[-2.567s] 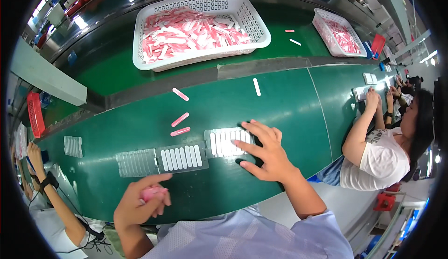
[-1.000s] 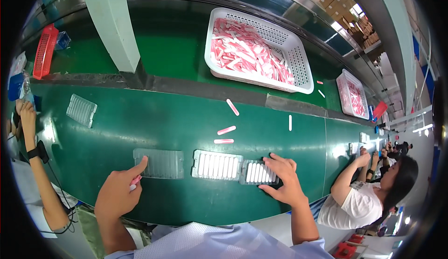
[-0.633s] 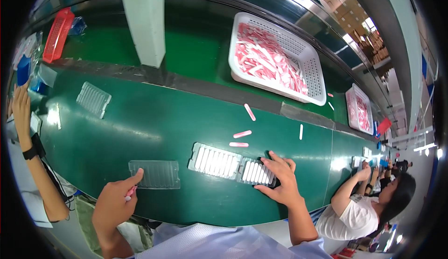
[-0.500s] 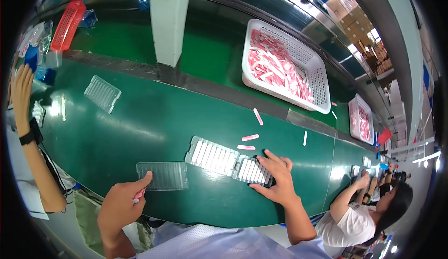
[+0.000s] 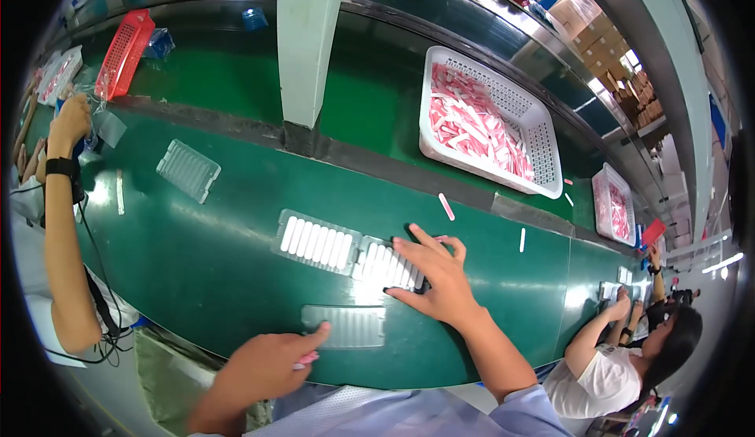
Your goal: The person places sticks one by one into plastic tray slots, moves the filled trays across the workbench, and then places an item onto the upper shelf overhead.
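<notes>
My left hand [image 5: 271, 362] has its index finger stretched onto a ribbed clear plastic tray [image 5: 346, 327], which looks unfilled. Its other fingers curl around a few small pink-and-white strips [image 5: 307, 360]. Beyond that tray lie two clear trays end to end, a left one [image 5: 317, 242] and a right one [image 5: 387, 265], both holding rows of white round-ended strips. My right hand [image 5: 436, 280] grips the right tray's end, thumb on the near side and fingers across the far side, partly hiding it. A pink strip [image 5: 442, 239] shows partly behind those fingers.
A white basket [image 5: 487, 162] heaped with pink-and-white strips stands past the dark ledge, with a smaller one [image 5: 613, 201] farther right. Loose strips [image 5: 447, 206] and another ribbed tray [image 5: 189, 169] lie on the green table. A pillar [image 5: 308, 51] rises ahead; co-workers [image 5: 63, 224] sit on both sides.
The filled trays have moved left and away with my right hand. My left hand has slid the unfilled tray right, to the near side of them. The left co-worker's hand has shifted.
</notes>
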`<state>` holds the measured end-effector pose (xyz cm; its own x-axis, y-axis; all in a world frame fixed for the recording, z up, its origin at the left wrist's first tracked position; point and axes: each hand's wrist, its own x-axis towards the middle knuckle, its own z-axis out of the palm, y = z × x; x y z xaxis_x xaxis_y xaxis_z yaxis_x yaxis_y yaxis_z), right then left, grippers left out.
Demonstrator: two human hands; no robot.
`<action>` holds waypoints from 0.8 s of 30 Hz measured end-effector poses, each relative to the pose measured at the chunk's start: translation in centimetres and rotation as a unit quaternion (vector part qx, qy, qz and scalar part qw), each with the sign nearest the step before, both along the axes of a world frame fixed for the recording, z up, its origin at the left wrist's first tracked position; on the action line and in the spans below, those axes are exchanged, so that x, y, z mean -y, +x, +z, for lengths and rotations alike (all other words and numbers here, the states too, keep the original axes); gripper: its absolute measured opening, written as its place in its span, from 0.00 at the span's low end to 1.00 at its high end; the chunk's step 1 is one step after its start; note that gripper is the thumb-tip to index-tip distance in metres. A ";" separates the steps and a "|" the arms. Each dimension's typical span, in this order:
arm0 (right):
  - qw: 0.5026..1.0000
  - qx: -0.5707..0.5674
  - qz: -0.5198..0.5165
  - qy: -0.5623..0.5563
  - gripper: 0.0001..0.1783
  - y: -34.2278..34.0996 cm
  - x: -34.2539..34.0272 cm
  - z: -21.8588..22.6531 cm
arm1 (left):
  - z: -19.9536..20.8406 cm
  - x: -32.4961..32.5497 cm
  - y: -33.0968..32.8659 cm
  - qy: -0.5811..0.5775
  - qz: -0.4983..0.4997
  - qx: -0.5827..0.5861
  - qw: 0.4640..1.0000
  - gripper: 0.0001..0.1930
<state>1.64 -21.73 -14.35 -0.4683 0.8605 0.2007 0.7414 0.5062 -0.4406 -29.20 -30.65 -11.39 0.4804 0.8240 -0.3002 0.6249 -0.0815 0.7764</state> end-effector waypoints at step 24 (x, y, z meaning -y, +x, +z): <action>0.999 -0.020 -0.042 -0.012 0.37 2.4 12.6 1.5 | -4.9 -2.3 4.7 -0.188 0.046 0.384 0.903 0.19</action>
